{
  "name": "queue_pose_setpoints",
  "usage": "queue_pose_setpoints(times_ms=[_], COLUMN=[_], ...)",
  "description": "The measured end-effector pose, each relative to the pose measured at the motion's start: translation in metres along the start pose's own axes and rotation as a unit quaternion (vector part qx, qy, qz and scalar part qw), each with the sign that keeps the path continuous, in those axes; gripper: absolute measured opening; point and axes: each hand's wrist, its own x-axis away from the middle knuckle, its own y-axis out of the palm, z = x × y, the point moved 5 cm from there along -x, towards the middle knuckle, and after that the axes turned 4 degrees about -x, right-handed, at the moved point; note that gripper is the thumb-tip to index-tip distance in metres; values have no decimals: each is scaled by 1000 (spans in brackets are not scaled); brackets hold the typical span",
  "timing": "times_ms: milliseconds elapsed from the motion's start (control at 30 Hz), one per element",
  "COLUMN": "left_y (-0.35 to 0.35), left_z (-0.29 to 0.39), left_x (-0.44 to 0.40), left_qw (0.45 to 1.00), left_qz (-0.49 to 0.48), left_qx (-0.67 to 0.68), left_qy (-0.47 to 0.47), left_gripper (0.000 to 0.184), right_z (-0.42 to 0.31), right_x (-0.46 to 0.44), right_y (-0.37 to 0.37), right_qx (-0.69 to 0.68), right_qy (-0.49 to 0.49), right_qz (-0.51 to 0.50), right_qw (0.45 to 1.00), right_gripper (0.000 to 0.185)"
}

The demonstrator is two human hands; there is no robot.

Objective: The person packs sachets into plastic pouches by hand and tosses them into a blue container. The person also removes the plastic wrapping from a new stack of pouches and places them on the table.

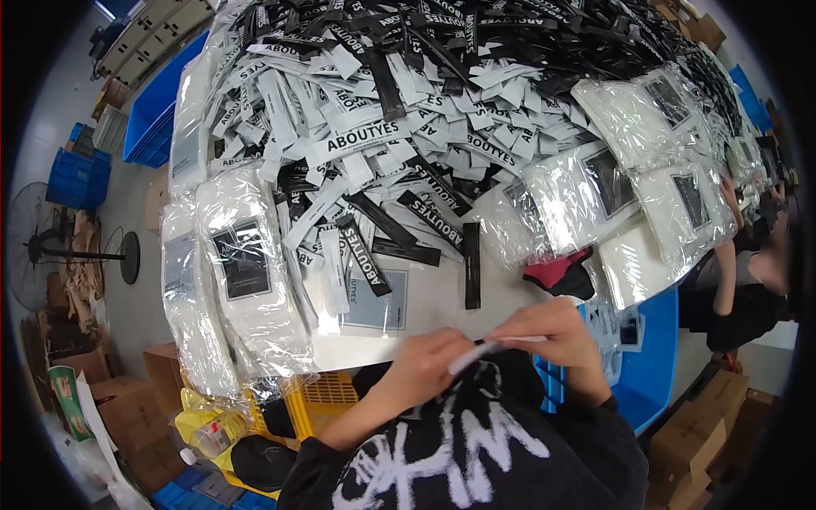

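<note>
1. Handling tip first: go for a light pinch at both ends of the white strip, thumbs close to the edges, no crushing. Thin and bendy by the look of it, so probably quick to crease.
2. Better to pull gently and evenly with both hands, wrists loose. Too much tug from one side could twist or tear it, at a guess.
3. Maybe shift slightly forward over the desk, away from the black shirt, for a clearer view of the edges.
4. Left hand: mostly closed, fingers curled, pinching the lower-left part of the strip. Can't make out exact thumb placement.
5. Right hand: also nearly closed, gripping the other end between bent fingers. Can't tell how firmly.
6. Strip location: between the two hands, off the near edge of the desk, just in front of the shirt.
7. Ahead of the hands: blue-grey packet flat on the desk, with a big heap of black and white sachets beyond. Plastic-wrapped bundles off to the left, more to the right, plus pink-and-black cloth just past the right hand.
</note>
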Motion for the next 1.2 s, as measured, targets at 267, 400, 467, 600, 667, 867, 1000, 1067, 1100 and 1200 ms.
queue_pose_setpoints(times_ms=[267,400,467,600,667,867,1000,1067,1100,1200], left_y=[0,6,10,13,14,25,21,20,21,18], left_z=[-33,-40,-43,-43,-46,-56,-50,-51,-51,-44], left_x=[21,19,22,29,32,42,37,44,46,51], left_qw=[987,967,969,965,961,956,950,955,956,954], left_qz=[68,55,43,49,54,77,78,86,63,15], left_qx=[-129,-239,-233,-248,-264,-280,-301,-280,-282,-291], left_qy=[-68,-65,-73,-71,-60,-38,-29,-46,-60,-75], left_gripper=[41,56,61,62,59,58,55,54,53,51], right_z=[-10,8,22,56,63,25,37,51,56,68], right_x=[63,13,-24,-61,-66,-110,-154,-164,-168,-163], right_y=[-52,-13,10,36,33,84,149,150,147,115], right_qx=[346,195,250,440,393,226,349,378,385,371], right_qy=[232,166,92,58,104,15,81,77,76,44], right_qz=[-131,13,169,214,189,123,-25,-6,13,46], right_qw=[899,967,949,870,894,966,933,923,920,927], right_gripper=[27,38,43,46,45,25,33,35,37,33])
